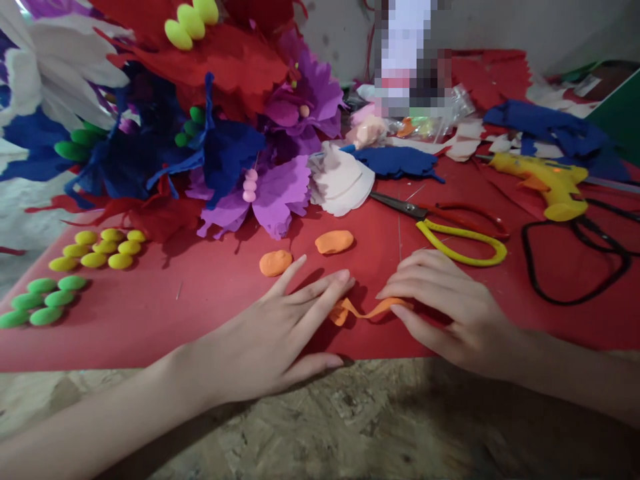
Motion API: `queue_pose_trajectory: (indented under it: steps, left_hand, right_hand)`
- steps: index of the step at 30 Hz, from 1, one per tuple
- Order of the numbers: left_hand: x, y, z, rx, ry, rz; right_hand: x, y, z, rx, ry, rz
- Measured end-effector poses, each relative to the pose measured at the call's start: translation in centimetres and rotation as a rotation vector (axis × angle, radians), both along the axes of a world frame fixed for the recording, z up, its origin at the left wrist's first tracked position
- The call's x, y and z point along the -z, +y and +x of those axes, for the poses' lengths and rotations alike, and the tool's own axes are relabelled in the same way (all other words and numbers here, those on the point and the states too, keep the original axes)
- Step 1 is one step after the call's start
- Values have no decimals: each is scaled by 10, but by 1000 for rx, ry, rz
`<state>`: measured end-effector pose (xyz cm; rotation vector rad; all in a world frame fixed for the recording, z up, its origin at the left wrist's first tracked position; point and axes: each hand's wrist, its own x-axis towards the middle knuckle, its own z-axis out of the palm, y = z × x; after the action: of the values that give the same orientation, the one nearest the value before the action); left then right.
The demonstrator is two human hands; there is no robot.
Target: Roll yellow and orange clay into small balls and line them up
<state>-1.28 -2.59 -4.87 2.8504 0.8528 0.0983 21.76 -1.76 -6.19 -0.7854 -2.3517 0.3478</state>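
A thin, twisted strip of orange clay (pixel 367 313) lies across the red sheet (pixel 200 333) between my hands, with a wider crumpled lump at its left end. My left hand (pixel 280 327) rests flat with its fingers spread, the fingertips beside that lump. The thumb and fingers of my right hand (pixel 445 307) close round the strip's right end. Just beyond my left fingers are two orange clay pieces, one rounded (pixel 275 263) and one longer (pixel 334 242).
Yellow-and-red-handled scissors (pixel 460 243), black-handled scissors (pixel 530 267) and a yellow glue gun (pixel 555 180) lie at right. Yellow ovals (pixel 93 260) and green ovals (pixel 46 316) sit at left, below large paper flowers (pixel 225 73). White petals (pixel 343 180) lie at centre back.
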Motion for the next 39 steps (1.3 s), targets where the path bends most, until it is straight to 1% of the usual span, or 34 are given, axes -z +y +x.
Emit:
queue_pose_trajectory:
  steps: [2, 4, 6, 10, 14, 17, 21, 24, 29, 32, 36, 38, 39]
  left_hand:
    - [-4, 1, 1, -16, -29, -12]
    - [-6, 2, 4, -4, -73, -7]
    - [-6, 3, 11, 0, -149, 15]
    - [-5, 3, 27, -55, -307, 72]
    - [-6, 4, 37, -71, -319, 78]
    - [-6, 4, 35, -68, -351, 72]
    - [-1, 6, 20, -83, -448, 109]
    - [3, 7, 9, -66, -426, 162]
    - [2, 4, 6, -14, -358, 190]
    - [2, 1, 7, 29, -324, 199]
    - [2, -3, 5, 61, -205, 226]
    - [1, -5, 4, 57, -182, 184]
    - [1, -5, 3, 44, -203, 153]
  right_hand:
    - [0, -1, 0, -7, -9, 2]
    - [-1, -1, -1, -8, -14, 1]
    - [-1, -2, -2, -11, -12, -1]
    - [-1, -3, -3, -22, -15, 27]
    - [-2, -4, -4, -10, -19, 47]
    - [-4, -2, -3, 65, -8, 79]
    - [-6, 5, 2, 262, 63, 64]
    - [-4, 9, 3, 319, 83, 24]
    - [0, 4, 0, 250, 30, 23]
    - [0, 0, -1, 244, 2, -8]
    - [0, -4, -1, 249, 36, -103]
    - [0, -4, -2, 262, 77, -191]
    - [0, -4, -3, 267, 100, -249]
